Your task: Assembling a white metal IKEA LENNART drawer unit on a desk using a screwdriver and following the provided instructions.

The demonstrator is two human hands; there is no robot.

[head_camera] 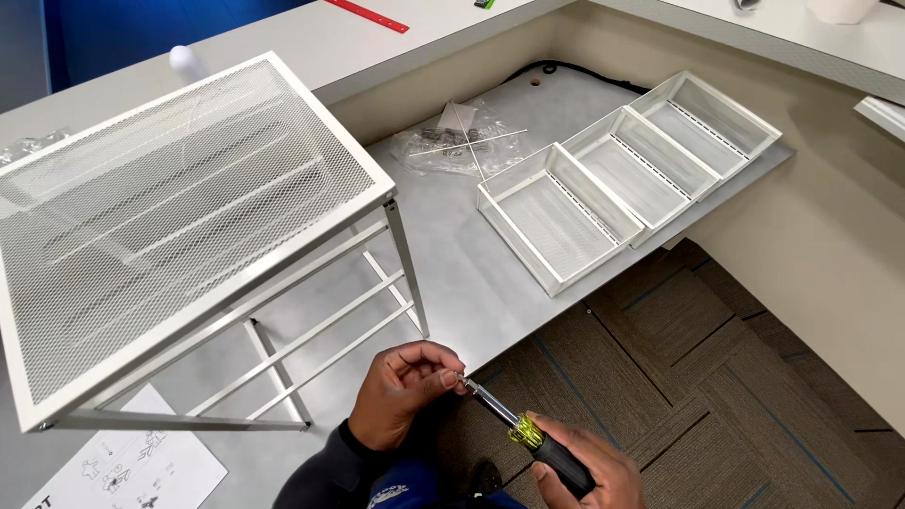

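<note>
My right hand (pixel 589 467) grips the black and yellow handle of a screwdriver (pixel 528 435), whose metal shaft points up-left. My left hand (pixel 405 388) pinches something small at the screwdriver's tip; the item is too small to identify. Both hands hover off the front edge of the grey table (pixel 471 283), just below the lower right corner of a white mesh-sided metal frame (pixel 179 226) with horizontal rails that stands on the table.
Three white mesh drawers (pixel 627 170) lie side by side on the table's right. A clear plastic bag of hardware (pixel 457 141) lies behind them. An instruction sheet (pixel 123 467) sits at the front left. A red ruler (pixel 368 14) lies on the far counter. Carpet tiles cover the floor.
</note>
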